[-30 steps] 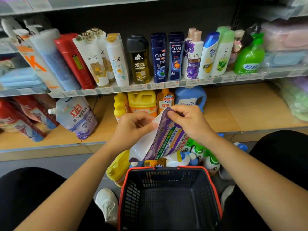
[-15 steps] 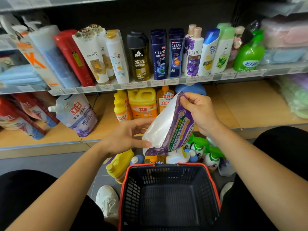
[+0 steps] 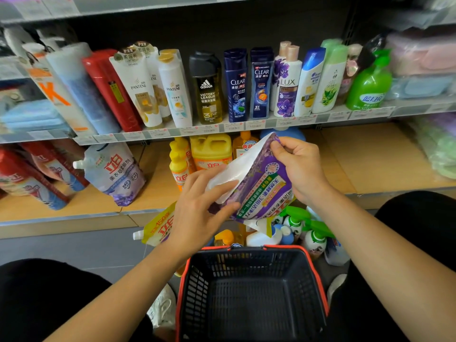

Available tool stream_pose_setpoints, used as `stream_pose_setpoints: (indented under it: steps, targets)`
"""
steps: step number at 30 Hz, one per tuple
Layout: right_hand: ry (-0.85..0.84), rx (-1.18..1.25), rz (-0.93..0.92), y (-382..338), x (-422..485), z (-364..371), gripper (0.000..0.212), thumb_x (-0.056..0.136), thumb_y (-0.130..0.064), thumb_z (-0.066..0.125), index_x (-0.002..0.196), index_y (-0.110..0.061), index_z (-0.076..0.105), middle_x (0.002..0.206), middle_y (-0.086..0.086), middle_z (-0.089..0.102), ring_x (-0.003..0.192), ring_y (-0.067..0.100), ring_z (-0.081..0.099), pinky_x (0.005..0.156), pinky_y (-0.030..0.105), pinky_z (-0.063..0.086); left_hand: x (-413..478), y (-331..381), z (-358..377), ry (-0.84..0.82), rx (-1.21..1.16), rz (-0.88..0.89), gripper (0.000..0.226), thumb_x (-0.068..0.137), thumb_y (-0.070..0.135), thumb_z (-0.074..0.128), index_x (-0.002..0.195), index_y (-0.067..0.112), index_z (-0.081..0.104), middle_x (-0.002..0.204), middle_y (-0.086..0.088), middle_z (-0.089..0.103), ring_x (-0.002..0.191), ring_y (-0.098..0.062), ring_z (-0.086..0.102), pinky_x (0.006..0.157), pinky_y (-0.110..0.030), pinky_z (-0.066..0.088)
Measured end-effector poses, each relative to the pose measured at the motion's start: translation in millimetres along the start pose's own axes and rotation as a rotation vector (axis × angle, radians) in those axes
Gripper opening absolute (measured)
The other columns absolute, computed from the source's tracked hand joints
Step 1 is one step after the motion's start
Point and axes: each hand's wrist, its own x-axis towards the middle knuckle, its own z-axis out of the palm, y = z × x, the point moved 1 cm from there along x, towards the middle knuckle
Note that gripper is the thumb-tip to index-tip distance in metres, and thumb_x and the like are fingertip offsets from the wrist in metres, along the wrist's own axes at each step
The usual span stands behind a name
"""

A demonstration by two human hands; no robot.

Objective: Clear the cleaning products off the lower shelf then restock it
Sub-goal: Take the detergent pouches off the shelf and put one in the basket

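A purple and white refill pouch (image 3: 256, 183) is held in the air in front of the lower wooden shelf (image 3: 370, 159). My right hand (image 3: 298, 166) pinches its upper edge. My left hand (image 3: 199, 208) lies against its white underside with fingers fairly straight. On the shelf behind stand yellow detergent bottles (image 3: 209, 151), an orange bottle (image 3: 243, 144) and a blue jug (image 3: 283, 133), partly hidden. Another white and purple pouch (image 3: 116, 174) leans at the left beside red pouches (image 3: 32, 174).
A black basket with a red rim (image 3: 251, 294) sits on the floor before me, nothing inside. Behind it lie a yellow pouch (image 3: 160, 225), green-capped spray bottles (image 3: 311, 233) and other bottles. The upper shelf (image 3: 246, 125) carries shampoo bottles. My knees flank the basket.
The pouch rose from just above the basket toward the shelf. My right hand lifted its top edge; my left hand let go, then came back under the white side.
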Motion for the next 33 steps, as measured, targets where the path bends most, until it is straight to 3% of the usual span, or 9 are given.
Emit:
stream_pose_setpoints:
  steps: [4, 8, 11, 15, 17, 21, 25, 29, 33]
  targets:
    - [0.021, -0.017, 0.016, 0, -1, 1, 0.021, 0.101, -0.015, 0.059, 0.092, -0.023, 0.077, 0.088, 0.008, 0.078, 0.078, 0.024, 0.075, 0.073, 0.04, 0.062, -3, 1, 7, 0.112, 0.026, 0.064, 0.036, 0.096, 0.027, 0.068, 0.128, 0.012, 0.069, 0.116, 0.001, 0.072, 0.099, -0.019, 0.062, 0.077, -0.04, 0.052]
    - [0.035, -0.008, 0.031, -1, -2, 0, 0.02, 0.1, -0.016, 0.06, 0.091, -0.023, 0.077, 0.088, 0.009, 0.078, 0.078, 0.025, 0.076, 0.07, 0.038, 0.063, -5, -5, 9, 0.233, -0.009, 0.081, 0.025, 0.09, 0.017, 0.076, 0.112, 0.006, 0.076, 0.103, -0.002, 0.077, 0.086, -0.014, 0.068, 0.069, -0.038, 0.056]
    - [0.042, 0.02, 0.045, -2, -3, 0, 0.026, 0.1, -0.016, 0.061, 0.084, -0.026, 0.079, 0.087, 0.008, 0.078, 0.077, 0.024, 0.076, 0.069, 0.039, 0.063, -5, -11, 4, 0.294, -0.012, 0.034, 0.02, 0.086, 0.027, 0.081, 0.094, 0.008, 0.08, 0.092, -0.001, 0.077, 0.078, -0.012, 0.07, 0.062, -0.038, 0.058]
    - [0.044, 0.043, 0.07, -1, -2, 1, 0.028, 0.099, -0.018, 0.062, 0.082, -0.03, 0.08, 0.086, 0.008, 0.078, 0.077, 0.023, 0.076, 0.07, 0.039, 0.063, 1, -17, -4, 0.282, 0.125, -0.126, 0.041, 0.085, 0.059, 0.071, 0.074, 0.019, 0.069, 0.076, 0.01, 0.069, 0.066, -0.007, 0.062, 0.05, -0.038, 0.05]
    - [0.055, 0.049, 0.078, 1, -1, 0, 0.026, 0.099, -0.018, 0.063, 0.082, -0.028, 0.08, 0.087, 0.008, 0.078, 0.078, 0.023, 0.076, 0.07, 0.039, 0.063, 3, -23, -5, 0.204, 0.158, -0.181, 0.042, 0.085, 0.066, 0.064, 0.079, 0.024, 0.064, 0.079, 0.013, 0.066, 0.07, -0.004, 0.06, 0.052, -0.039, 0.05]
    - [0.065, 0.059, 0.086, 4, 1, -4, 0.022, 0.099, -0.019, 0.063, 0.084, -0.023, 0.079, 0.089, 0.012, 0.078, 0.079, 0.026, 0.076, 0.074, 0.043, 0.063, 0, -34, -3, 0.1, 0.113, -0.074, 0.032, 0.092, 0.055, 0.062, 0.094, 0.023, 0.063, 0.101, 0.012, 0.071, 0.084, -0.002, 0.063, 0.06, -0.035, 0.055]
    - [0.084, 0.059, 0.095, 6, 4, -6, 0.021, 0.099, -0.019, 0.063, 0.086, -0.02, 0.079, 0.091, 0.014, 0.077, 0.081, 0.027, 0.075, 0.078, 0.047, 0.062, -1, -30, 1, 0.097, -0.034, -0.038, 0.028, 0.093, 0.044, 0.065, 0.095, 0.016, 0.068, 0.093, 0.008, 0.07, 0.082, -0.006, 0.062, 0.064, -0.03, 0.053]
    - [0.104, 0.084, 0.123, 5, 5, -8, 0.016, 0.099, -0.019, 0.063, 0.091, -0.013, 0.077, 0.098, 0.021, 0.075, 0.086, 0.031, 0.073, 0.084, 0.053, 0.061, 3, -28, -4, 0.05, -0.24, -0.063, 0.026, 0.092, 0.026, 0.07, 0.117, 0.017, 0.071, 0.097, 0.011, 0.069, 0.09, -0.011, 0.063, 0.073, -0.025, 0.051]
    - [0.116, 0.115, 0.141, 2, 3, -6, 0.016, 0.099, -0.016, 0.063, 0.097, -0.006, 0.074, 0.104, 0.025, 0.073, 0.087, 0.031, 0.072, 0.086, 0.053, 0.06, 4, -24, -7, 0.075, -0.322, -0.13, 0.019, 0.089, 0.02, 0.074, 0.108, 0.02, 0.075, 0.096, 0.017, 0.07, 0.088, -0.008, 0.062, 0.073, -0.021, 0.049]
